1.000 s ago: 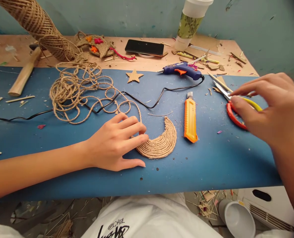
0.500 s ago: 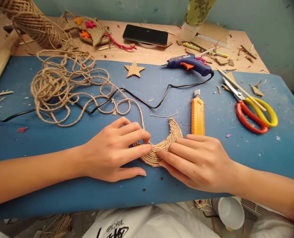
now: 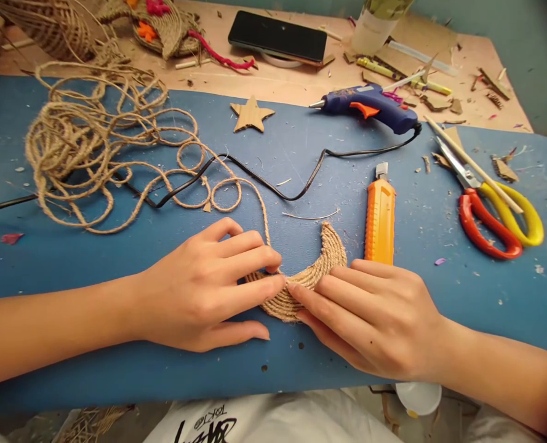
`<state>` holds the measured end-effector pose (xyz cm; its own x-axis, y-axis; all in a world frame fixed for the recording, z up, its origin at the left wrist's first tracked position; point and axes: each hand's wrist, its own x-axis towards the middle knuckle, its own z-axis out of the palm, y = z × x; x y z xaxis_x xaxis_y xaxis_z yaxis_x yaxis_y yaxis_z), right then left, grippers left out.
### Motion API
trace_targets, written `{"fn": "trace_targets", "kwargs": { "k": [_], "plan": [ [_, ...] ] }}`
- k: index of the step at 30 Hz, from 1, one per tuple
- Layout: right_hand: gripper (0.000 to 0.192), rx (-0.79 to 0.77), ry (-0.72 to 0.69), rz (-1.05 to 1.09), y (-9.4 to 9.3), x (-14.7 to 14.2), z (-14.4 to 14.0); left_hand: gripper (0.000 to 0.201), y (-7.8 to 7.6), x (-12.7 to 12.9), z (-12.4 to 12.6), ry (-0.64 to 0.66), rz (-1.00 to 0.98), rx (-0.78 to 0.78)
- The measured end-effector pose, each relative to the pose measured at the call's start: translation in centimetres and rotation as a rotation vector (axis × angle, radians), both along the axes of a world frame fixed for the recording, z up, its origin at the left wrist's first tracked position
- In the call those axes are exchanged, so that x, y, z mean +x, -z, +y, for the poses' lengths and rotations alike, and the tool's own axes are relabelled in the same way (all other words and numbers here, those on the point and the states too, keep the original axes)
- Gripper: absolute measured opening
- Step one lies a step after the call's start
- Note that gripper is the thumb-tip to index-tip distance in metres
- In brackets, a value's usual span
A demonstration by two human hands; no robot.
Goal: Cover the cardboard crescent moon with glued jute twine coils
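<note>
A crescent covered in rows of jute twine (image 3: 334, 249) lies flat on the blue mat. My left hand (image 3: 213, 286) rests over its left part, fingers apart, the index fingertip pressing on the inner edge and the thumb stretched out to one side. From the right, my right hand (image 3: 375, 314) is closed on the crescent, thumb and index at its middle, fingertips almost meeting the left index. A loose twine strand (image 3: 264, 218) runs down to the left fingertips and on to a tangled heap of twine (image 3: 70, 147). Fingers hide parts of the crescent.
An orange utility knife (image 3: 380, 218) lies just beyond my right hand. Farther right are scissors (image 3: 490, 224) with a stick across them. A glue gun (image 3: 370, 106) trails a black cord (image 3: 296, 198) across the mat. A cardboard star (image 3: 251, 115) and phone (image 3: 277, 37) lie behind.
The view has tilted down and come closer, so the things on the table appear shifted. Both hands stay at the crescent, and the right index fingertip has slid slightly left along its inner edge.
</note>
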<state>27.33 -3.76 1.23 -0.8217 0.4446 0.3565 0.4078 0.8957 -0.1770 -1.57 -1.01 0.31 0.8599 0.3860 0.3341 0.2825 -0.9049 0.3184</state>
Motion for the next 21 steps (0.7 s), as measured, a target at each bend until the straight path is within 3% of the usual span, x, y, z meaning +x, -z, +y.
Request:
{"fn": "trace_targets", "kwargs": {
  "k": [12,18,20,21],
  "plan": [
    [0.022,-0.007,-0.008,-0.003,-0.2,0.0,0.0,0.033,-0.1,0.0,-0.1,-0.02,0.028,0.042],
    [0.018,0.054,-0.05,0.104,-0.9,0.1,-0.5,0.034,-0.1,-0.2,0.2,-0.011,-0.109,0.034],
    [0.019,0.068,0.031,0.166,-1.7,1.4,-2.6,0.028,-0.2,-0.2,0.2,-0.049,-0.119,0.061],
    [0.02,0.019,0.19,0.192,-2.2,2.5,-4.1,0.025,-0.2,-0.2,0.1,-0.074,-0.118,0.08]
  ]
}}
